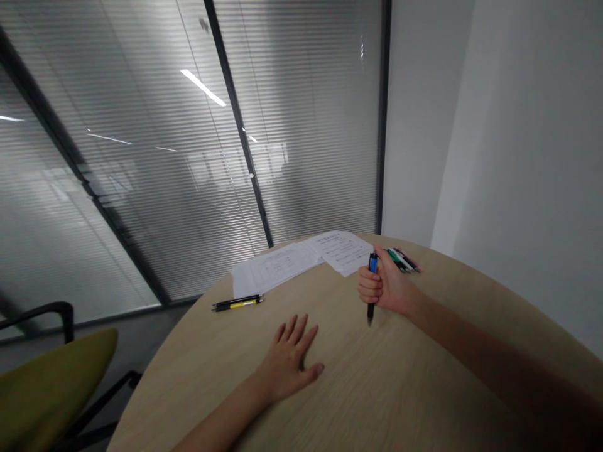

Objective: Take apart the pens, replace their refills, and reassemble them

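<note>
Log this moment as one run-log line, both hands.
left hand: flat on wooden table | right hand: fist around blue-and-black pen, tip down | nearby: pens, papers

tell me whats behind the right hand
Behind the right hand, which grips a black and blue pen, a bunch of pens lies on the wooden table. The hand hides their near ends, so their full number cannot be seen.

Room dim, grey overall. Light from ceiling strips, seen only as white glare streaks on glass partition. Pale wall evenly lit, no hard shadows. Tabletop muted. Right forearm darkens toward lower right corner. Strong wide-angle bowing at edges: table rim curves, partition frames lean. Pen in right hand slightly soft.
</note>
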A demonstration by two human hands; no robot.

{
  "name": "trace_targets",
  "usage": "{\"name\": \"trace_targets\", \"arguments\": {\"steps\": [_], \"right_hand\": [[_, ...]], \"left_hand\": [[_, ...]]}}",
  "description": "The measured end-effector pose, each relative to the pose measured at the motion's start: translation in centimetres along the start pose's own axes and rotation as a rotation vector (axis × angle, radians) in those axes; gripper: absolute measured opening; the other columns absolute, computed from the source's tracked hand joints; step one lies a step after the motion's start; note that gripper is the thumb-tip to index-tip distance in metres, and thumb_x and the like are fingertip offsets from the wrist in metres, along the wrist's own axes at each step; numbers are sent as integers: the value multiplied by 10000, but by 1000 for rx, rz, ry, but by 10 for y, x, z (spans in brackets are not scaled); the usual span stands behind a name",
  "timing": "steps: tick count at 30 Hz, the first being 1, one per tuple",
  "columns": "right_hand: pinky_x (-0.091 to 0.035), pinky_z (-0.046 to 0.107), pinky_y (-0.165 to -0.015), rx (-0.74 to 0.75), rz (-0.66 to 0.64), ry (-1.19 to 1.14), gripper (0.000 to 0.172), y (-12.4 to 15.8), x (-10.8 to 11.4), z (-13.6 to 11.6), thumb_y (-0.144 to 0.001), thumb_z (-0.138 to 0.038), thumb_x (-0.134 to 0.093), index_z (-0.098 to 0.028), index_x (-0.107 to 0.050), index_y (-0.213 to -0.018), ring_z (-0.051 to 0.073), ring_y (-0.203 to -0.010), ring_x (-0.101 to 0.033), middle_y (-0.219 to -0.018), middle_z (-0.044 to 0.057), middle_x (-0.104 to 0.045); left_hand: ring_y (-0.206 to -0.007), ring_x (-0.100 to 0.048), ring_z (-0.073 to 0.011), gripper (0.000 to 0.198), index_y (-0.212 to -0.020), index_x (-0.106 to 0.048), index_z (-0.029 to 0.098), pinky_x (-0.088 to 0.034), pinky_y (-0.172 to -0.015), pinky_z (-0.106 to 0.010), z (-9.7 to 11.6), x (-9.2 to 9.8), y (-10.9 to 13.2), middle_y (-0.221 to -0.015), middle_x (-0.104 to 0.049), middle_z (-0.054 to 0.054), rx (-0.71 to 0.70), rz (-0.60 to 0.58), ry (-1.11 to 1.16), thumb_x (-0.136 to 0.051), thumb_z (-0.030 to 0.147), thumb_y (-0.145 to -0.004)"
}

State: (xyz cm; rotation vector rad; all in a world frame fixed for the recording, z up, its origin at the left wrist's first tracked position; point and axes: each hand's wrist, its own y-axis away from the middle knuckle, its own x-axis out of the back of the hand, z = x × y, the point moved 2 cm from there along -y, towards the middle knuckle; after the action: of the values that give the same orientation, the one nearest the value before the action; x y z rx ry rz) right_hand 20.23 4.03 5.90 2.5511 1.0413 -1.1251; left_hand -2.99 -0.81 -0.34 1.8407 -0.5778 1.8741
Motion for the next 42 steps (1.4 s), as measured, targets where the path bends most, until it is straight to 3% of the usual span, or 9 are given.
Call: {"name": "trace_targets", "arguments": {"steps": [4,11,36,39,42], "right_hand": [[-206,177,-309,-5,-19,8,616,1,0,-3,-740,-696,-132,-196,-222,-393,51,-293,-131,-319,-87,-165],[-206,189,-310,-15,-19,28,562,-1,3,-4,-763,-621,-174,-200,-250,-397,56,-288,-140,-316,-82,-188],[-172,170,-275,-58,37,79,582,0,4,-7,-779,-615,-154,-197,-250,-386,44,-273,-101,-302,-91,-164],[-174,164,-276,-68,121,179,596,1,8,-12,-774,-645,-162,-188,-319,-425,41,-275,-105,-311,-99,-181],[-192,162,-284,22,338,422,474,6,18,-28,-813,-544,-259,-185,-433,-558,49,-275,-165,-346,-96,-259]], "left_hand": [[-1269,-99,-292,652,-1327,-221,228,-150,-988,-502,0,0,1,-1398,-132,-117,-13,0,-7,-358,563,-785],[-1265,-110,-294,656,-1324,-236,204,-154,-991,-497,3,5,1,-1392,-143,-128,-7,-17,-7,-304,589,-797],[-1261,-139,-296,642,-1310,-277,222,-172,-983,-504,0,4,1,-1388,-174,-119,-6,7,27,-338,588,-786],[-1262,-132,-296,650,-1314,-268,212,-170,-987,-496,1,4,1,-1389,-165,-125,-6,-7,22,-330,589,-788],[-1262,-127,-295,649,-1317,-260,211,-165,-988,-497,2,5,1,-1389,-161,-126,-10,-7,33,-323,588,-791]]}}
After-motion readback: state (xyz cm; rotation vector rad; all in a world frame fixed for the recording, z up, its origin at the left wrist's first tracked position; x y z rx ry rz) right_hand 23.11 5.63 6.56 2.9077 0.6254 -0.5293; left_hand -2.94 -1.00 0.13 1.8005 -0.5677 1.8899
